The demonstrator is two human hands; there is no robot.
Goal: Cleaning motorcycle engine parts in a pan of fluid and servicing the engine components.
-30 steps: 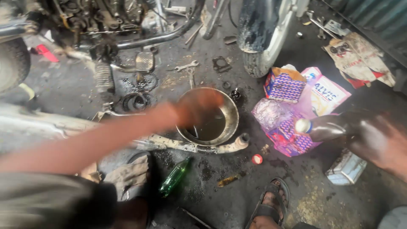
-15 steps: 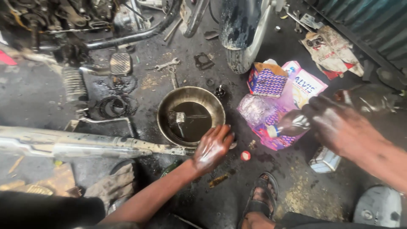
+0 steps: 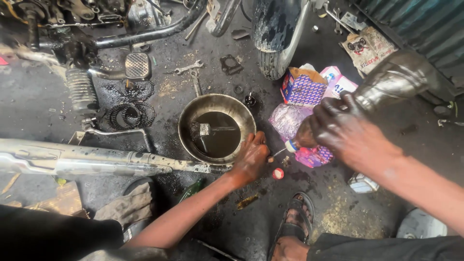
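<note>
While both hands work low over the oily floor (image 3: 58, 106), the risk lies in grip and spillage. Nearest, a sandalled foot (image 3: 297, 224) rests on wet, blackened ground beside a small red cap (image 3: 278, 173); a slip there is likely. The left hand (image 3: 251, 157) hovers at the near rim of the metal pan (image 3: 216, 128), fingers curled round something small that cannot be made out; whether it is held firmly I cannot tell. The right hand (image 3: 345, 130), coated in oil, wraps its fingers closed around a dark bottle (image 3: 391, 82) tilted neck-down toward the left hand, its nozzle (image 3: 290, 145) just beside the pan. Greasy fingers could let the bottle slide, or the stream miss and soak the pink packets (image 3: 295, 121) beneath. Further off, clutch plates (image 3: 129, 113) and spanners (image 3: 189, 68) lie loose where grit may foul them.
</note>
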